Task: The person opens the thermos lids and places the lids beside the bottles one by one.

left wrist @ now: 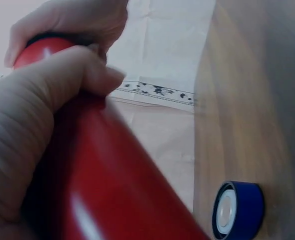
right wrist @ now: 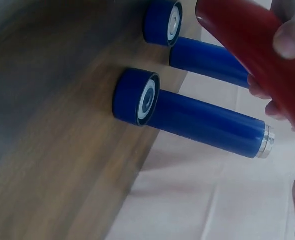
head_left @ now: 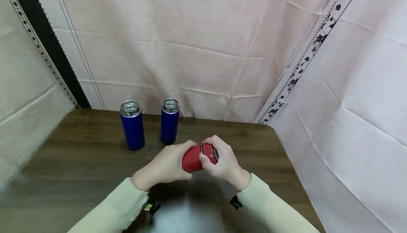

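A red bottle (head_left: 190, 159) is held tilted above the table, in front of the body. My left hand (head_left: 166, 164) grips its body, fingers and thumb wrapped round it. At the capped end, my right hand (head_left: 224, 164) grasps the red lid (head_left: 208, 151) between thumb and fingers. A dark and shiny seam shows between lid and body; whether the lid is loose I cannot tell. Beyond the hands, two blue bottles, one on the left (head_left: 133, 130) and one on the right (head_left: 170, 125), stand upright with bare metal necks.
Two blue lids, a nearer one (right wrist: 130, 97) and a farther one (right wrist: 160, 22), sit on the wooden table (head_left: 79, 155) in the right wrist view, inner sides visible. Pale cloth (head_left: 190, 49) hangs behind the table, with more cloth (head_left: 356, 127) along the right side.
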### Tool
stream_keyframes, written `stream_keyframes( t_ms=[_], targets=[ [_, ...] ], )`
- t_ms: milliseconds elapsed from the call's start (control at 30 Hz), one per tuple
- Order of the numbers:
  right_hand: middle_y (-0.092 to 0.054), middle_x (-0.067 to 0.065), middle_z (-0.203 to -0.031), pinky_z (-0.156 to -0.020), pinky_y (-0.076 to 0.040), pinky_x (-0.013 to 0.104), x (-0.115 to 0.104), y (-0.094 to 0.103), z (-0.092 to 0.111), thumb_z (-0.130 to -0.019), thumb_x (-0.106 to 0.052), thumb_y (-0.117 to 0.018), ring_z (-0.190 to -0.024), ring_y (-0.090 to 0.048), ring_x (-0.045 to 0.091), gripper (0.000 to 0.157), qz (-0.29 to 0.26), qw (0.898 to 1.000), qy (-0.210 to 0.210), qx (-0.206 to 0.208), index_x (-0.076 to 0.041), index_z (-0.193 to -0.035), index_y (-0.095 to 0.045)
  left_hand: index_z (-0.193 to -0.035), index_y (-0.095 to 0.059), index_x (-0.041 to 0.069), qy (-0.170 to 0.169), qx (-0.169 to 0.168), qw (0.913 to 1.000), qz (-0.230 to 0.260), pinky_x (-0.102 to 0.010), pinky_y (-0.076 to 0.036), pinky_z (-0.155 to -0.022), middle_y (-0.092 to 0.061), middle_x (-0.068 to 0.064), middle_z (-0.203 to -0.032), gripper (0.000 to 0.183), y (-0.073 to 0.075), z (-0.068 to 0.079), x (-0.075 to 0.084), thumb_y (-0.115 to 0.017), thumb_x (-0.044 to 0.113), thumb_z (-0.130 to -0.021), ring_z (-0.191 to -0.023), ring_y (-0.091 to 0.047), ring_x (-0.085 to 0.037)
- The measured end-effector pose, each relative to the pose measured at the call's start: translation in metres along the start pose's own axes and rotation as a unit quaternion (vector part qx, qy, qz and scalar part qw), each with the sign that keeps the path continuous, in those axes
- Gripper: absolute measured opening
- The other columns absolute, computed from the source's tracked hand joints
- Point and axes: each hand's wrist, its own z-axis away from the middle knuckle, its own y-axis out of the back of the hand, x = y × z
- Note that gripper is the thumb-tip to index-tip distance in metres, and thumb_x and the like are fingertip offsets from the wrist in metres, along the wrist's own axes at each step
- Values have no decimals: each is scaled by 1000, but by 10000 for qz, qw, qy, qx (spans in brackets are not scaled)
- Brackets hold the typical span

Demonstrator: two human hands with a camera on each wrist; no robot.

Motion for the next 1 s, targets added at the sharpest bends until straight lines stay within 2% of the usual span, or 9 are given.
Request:
stream_keyframes(
  t_ms=[100, 200, 300, 400, 533, 633, 767, 867, 1000],
  targets=[
    [-59, 2, -94, -58, -52, 19, -3, 3, -3, -88, -38, -57, -73, -57, 10, 35, 222, 9960, 865, -46, -7, -105, -58, -125, -49, 30, -78, -561, 9962, 663, -24, -53, -72, -62, 16, -103, 69, 5, 2, -2, -86, 25, -67, -85, -60, -6],
    [-59, 3, -95, -60, -52, 17, -7, 7, -7, -88, -38, -56, -72, -57, 9, 38, 415, 9844, 1694, -235, -4, -106, -60, -125, -48, 34, -1, -1194, 9829, 1401, -27, -54, -73, -62, 14, -107, 67, 9, 5, -4, -86, 27, -70, -90, -61, -11],
    [-59, 4, -99, -63, -53, 18, -8, 10, -9, -88, -37, -56, -75, -59, 9, 39, 559, 9784, 1949, -396, -3, -109, -60, -126, -47, 35, 105, -1422, 9747, 1724, -29, -54, -73, -61, 13, -109, 66, 10, 7, -3, -85, 31, -72, -93, -61, -13],
    [-59, 4, -108, -65, -53, 20, -8, 12, -8, -90, -37, -57, -82, -60, 10, 42, 436, 9892, 1280, -561, -5, -117, -56, -129, -46, 33, 161, -1034, 9832, 1495, -28, -54, -75, -61, 14, -109, 68, 6, 6, -3, -84, 29, -73, -92, -61, -10],
    [-54, 0, -117, -69, -54, 23, -9, 12, -7, -91, -41, -61, -92, -57, 11, 52, 50, 9958, -371, -830, -16, -134, -46, -130, -48, 27, 262, 4, 9988, 424, -30, -52, -78, -59, 13, -109, 71, 1, 4, -5, -85, 25, -70, -91, -58, -7],
    [-54, -4, -115, -71, -54, 28, -12, 9, -8, -92, -46, -60, -92, -56, 11, 51, -110, 9851, -1471, -883, -25, -136, -44, -131, -49, 23, 351, 648, 9958, -550, -38, -51, -82, -61, 8, -111, 76, -2, 5, -6, -88, 25, -66, -93, -57, -11],
    [-58, -6, -107, -71, -53, 33, -15, 6, -10, -93, -54, -56, -86, -59, 11, 46, -358, 9645, -2473, -853, -27, -130, -48, -134, -49, 19, 252, 947, 9850, -1418, -46, -49, -88, -63, 1, -114, 83, -4, 6, -7, -91, 26, -63, -97, -58, -18],
    [-60, -7, -104, -70, -54, 34, -17, 5, -11, -90, -58, -57, -84, -61, 12, 47, -600, 9503, -2924, -883, -28, -125, -50, -133, -49, 17, 138, 1024, 9803, -1683, -49, -49, -90, -63, -2, -115, 84, -6, 6, -8, -91, 25, -62, -99, -58, -22],
    [-61, -3, -103, -70, -54, 36, -16, 4, -11, -89, -56, -60, -84, -62, 16, 45, -927, 9443, -3019, -924, -28, -124, -50, -133, -49, 15, 78, 1096, 9795, -1690, -50, -48, -90, -63, -3, -116, 84, -6, 7, -9, -91, 25, -61, -99, -58, -23]
  ],
)
